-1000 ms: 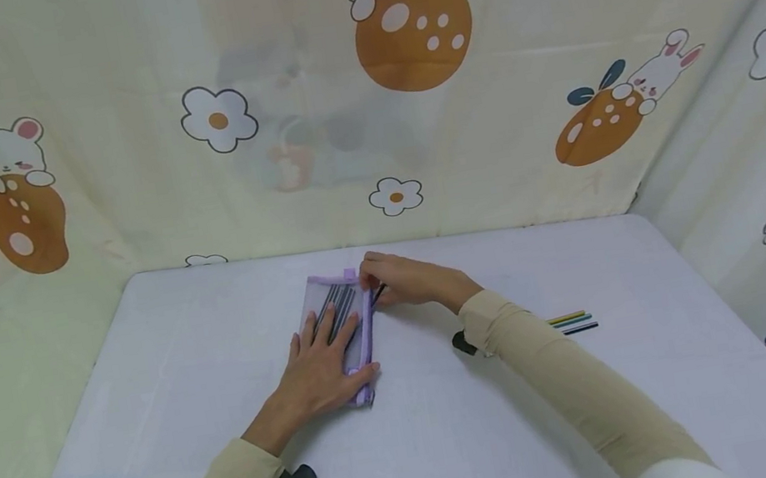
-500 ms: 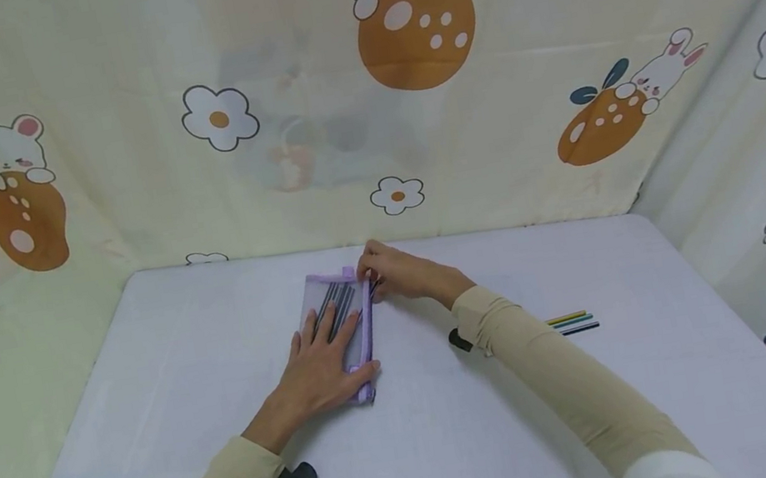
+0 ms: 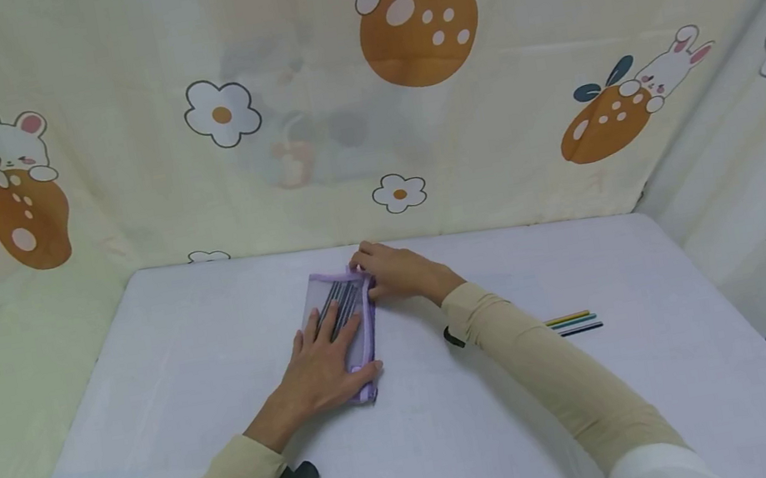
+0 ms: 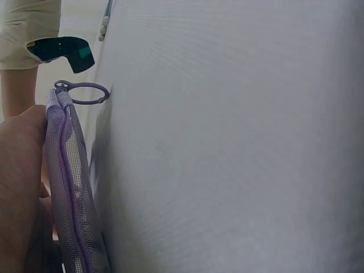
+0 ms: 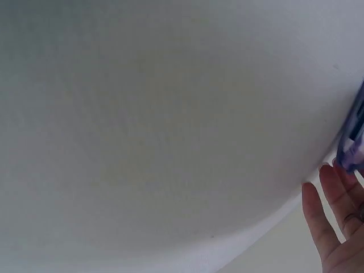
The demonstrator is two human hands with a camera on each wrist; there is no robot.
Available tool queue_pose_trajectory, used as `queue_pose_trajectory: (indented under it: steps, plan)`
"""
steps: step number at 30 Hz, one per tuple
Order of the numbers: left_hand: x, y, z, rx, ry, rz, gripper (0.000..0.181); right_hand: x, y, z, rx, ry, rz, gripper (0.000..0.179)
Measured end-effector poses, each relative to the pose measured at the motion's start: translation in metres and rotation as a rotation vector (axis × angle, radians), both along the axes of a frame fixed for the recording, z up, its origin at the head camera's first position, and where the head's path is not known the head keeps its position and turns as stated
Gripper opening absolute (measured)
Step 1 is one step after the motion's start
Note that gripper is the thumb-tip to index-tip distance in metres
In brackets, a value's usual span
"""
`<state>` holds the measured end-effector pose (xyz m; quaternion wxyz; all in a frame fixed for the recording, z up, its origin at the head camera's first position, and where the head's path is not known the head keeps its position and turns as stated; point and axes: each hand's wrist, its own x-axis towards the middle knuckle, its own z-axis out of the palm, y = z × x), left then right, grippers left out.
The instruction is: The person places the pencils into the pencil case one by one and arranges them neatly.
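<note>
Cream curtain (image 3: pixel 116 190) with rabbit, orange and flower prints hangs behind and on both sides of a pale lilac table (image 3: pixel 148 380).

Left to right:
- Left hand (image 3: pixel 324 367) lies flat on the near half of the mesh pencil case (image 3: pixel 361 336), fingers straight and spread, thumb along the purple zip edge. Pressing it down, not clenched. Same spot as 1 s ago. Left wrist view shows the case's purple edge (image 4: pixel 68 187) beside the palm (image 4: pixel 20 187), and a purple ring (image 4: pixel 82 94) lying on the table at the case's end.
- Pencil case lies mid-table, long axis running away from the person, dark pencils (image 3: pixel 338 301) visible through the mesh. Hasn't shifted.
- Right hand (image 3: pixel 392 271) is at the far right corner of the case, fingers curled over the end of the zip edge. What it pinches is covered by the fingers, likely the zip pull; can't confirm. Over the last second it has moved up along the zip from slightly nearer the person to the far corner. The dark pencil tip that showed under it 1 s ago is no longer visible.
- Three loose pencils (image 3: pixel 575 323) (yellow, green, dark) lie side by side on the table, right of the right sleeve, well apart from the case. Unmoved.
</note>
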<state>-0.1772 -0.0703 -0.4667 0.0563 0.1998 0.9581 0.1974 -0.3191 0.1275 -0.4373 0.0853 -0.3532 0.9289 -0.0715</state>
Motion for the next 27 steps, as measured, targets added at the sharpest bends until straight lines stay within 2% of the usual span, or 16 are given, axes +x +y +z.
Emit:
queue_pose_trajectory:
  steps: [6,12,20,27]
  plan:
    - [0.001,0.002,0.001,0.0,0.0,-0.001,0.085,0.001,0.003,0.003,0.014,0.011,0.029,0.054]
    - [0.001,0.001,0.001,-0.004,-0.006,0.008,0.085,0.005,0.016,0.015,-0.044,-0.068,0.039,0.062]
    - [0.001,0.001,-0.002,-0.011,0.001,0.02,0.086,0.02,0.052,0.03,-0.175,-0.195,0.09,0.041]
    - [0.001,0.002,-0.001,0.0,-0.003,0.021,0.085,0.041,0.094,0.049,-0.214,-0.3,0.012,0.035]
